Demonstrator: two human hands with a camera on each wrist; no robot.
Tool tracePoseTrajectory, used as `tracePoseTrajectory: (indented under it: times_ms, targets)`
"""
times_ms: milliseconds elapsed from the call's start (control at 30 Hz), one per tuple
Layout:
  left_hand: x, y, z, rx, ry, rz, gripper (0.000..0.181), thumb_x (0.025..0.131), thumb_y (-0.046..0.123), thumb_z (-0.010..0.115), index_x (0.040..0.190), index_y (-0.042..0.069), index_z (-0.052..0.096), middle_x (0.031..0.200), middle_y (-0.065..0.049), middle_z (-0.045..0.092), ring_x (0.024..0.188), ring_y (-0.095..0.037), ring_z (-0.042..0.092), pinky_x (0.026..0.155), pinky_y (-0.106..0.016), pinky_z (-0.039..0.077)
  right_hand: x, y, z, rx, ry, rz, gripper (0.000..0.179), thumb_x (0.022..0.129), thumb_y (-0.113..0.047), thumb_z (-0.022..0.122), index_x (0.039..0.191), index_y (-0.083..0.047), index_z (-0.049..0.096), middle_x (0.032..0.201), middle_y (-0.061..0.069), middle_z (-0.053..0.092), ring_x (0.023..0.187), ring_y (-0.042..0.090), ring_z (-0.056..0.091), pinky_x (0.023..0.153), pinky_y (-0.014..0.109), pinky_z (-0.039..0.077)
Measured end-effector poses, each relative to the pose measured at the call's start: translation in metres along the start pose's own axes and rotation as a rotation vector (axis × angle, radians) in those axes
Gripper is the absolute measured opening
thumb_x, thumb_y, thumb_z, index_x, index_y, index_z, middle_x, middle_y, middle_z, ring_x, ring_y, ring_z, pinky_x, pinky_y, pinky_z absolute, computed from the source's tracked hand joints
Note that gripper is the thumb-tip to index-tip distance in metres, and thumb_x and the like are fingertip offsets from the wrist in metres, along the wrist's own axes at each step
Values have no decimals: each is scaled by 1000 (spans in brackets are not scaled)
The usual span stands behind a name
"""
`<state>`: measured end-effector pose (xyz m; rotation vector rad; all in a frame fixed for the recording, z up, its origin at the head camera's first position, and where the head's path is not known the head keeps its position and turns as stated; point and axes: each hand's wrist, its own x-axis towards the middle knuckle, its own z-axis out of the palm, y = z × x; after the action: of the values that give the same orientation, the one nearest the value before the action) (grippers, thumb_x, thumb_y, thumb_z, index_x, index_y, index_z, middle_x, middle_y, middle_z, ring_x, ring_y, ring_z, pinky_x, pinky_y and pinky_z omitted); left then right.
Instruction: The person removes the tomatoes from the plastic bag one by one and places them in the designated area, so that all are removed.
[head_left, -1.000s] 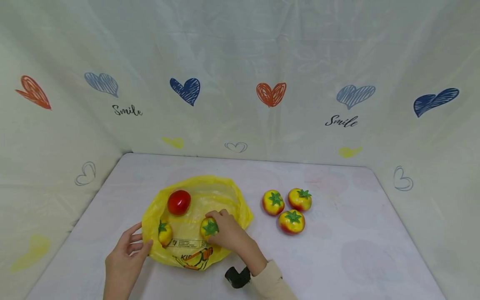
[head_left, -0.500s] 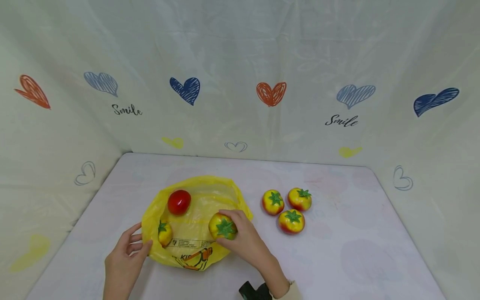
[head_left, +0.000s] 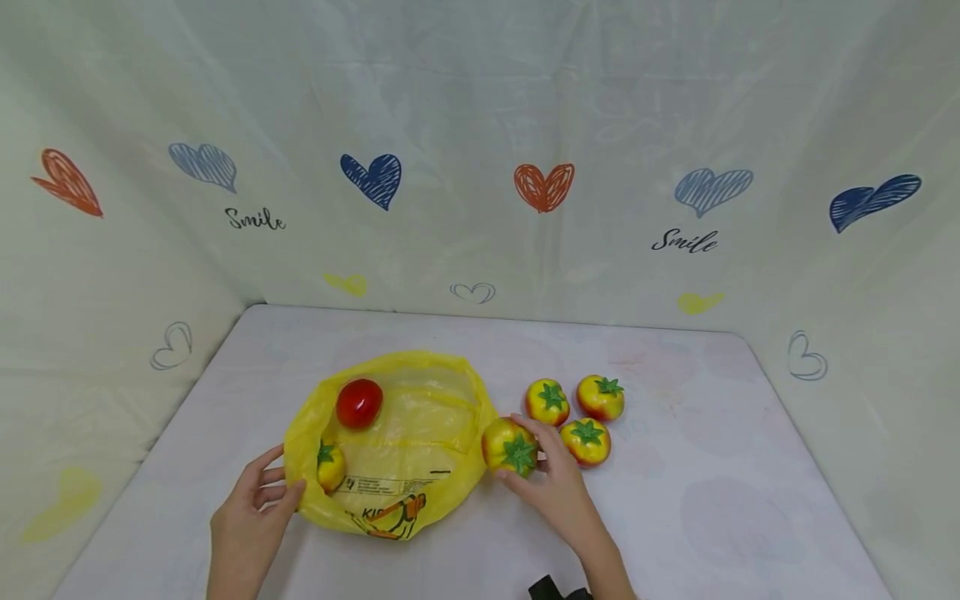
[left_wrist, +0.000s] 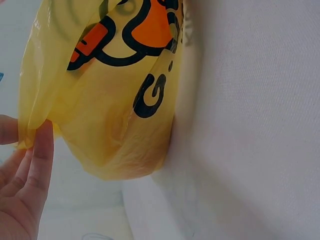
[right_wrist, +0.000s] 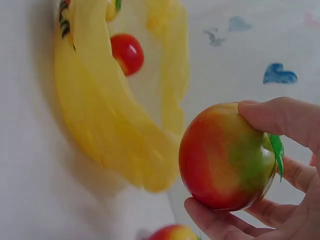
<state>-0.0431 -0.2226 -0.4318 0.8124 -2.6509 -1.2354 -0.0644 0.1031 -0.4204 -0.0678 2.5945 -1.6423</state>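
Lighting: dim, soft, fairly even. Head view: reasonably sharp, small glare spot on the red fruit (head_left: 360,404). Left wrist view: soft grey shadow across the worktop (left_wrist: 270,125) beside the yellow bag (left_wrist: 115,135). Right wrist view: held fruit (right_wrist: 225,160) crisp; yellow bag and backdrop hearts (right_wrist: 280,74) blurred.

Pale desk (head_left: 697,483), on it a yellow bag (head_left: 408,433) with open mouth, to the right of the bag three yellow-red fruits (head_left: 588,442), close together
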Motion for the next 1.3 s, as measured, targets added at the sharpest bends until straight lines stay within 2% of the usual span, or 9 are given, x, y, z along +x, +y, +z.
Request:
tracePoseTrajectory:
  times_ms: [267,600,767,833,900,967,1167,1233,1300]
  targets:
    - [-2,6,-1,2,-1,-20,56,85,9,66,136,12,44,111,-18,57,88,-25,59,62,-34,58,-6,16,-33,-81,164,25,64,78,-31,75,135,-25,45,137,5,44,111,24,47,88,39,48]
    - [10,-16,6,4,-4,52,58,85,15,68,138,15,43,111,-16,58,86,-21,61,65,-35,58,-3,34,-64,-74,304,130,67,82,-31,71,139,-19,38,140,11,39,109,24,46,80,5,40]
    - [18,-27,10,14,-12,54,61,85,20,68,139,19,41,114,-13,58,83,-16,61,58,-27,57,3,43,-76,-83,334,185,69,84,-36,67,143,-20,34,144,11,34,112,25,41,78,1,35]
    - [17,-26,11,36,0,45,60,84,20,69,138,21,42,113,-10,59,81,-13,61,53,-25,55,5,46,-80,-86,339,205,70,85,-38,66,144,-20,33,144,12,34,112,26,41,77,1,34]
    - [14,-20,8,18,-14,42,60,85,18,68,138,19,42,114,-13,58,85,-18,61,58,-28,57,8,49,-83,-90,346,224,70,85,-39,65,144,-20,32,145,13,33,113,27,41,75,0,33]
    - [8,-12,4,4,-18,40,58,84,13,68,137,15,43,113,-18,57,89,-25,61,62,-31,58,10,52,-84,-96,360,234,70,86,-39,64,145,-20,32,145,13,33,113,27,42,77,2,35]
    - [0,3,-2,9,-2,32,54,85,10,66,135,11,45,109,-17,58,86,-22,61,62,-32,58,15,61,-86,-98,415,219,70,86,-35,65,144,-16,32,142,17,34,109,32,42,90,35,47]
    - [5,-7,1,11,-17,33,55,86,13,66,136,14,44,112,-16,58,88,-22,61,63,-30,58,15,63,-87,-92,414,225,70,86,-33,65,144,-15,31,142,18,34,110,33,41,91,41,47]
    - [19,-33,12,29,-2,39,58,86,22,67,138,24,42,113,-10,59,88,-17,61,62,-26,58,15,64,-88,-102,397,246,70,87,-34,65,145,-16,31,143,17,33,110,32,41,90,36,47]
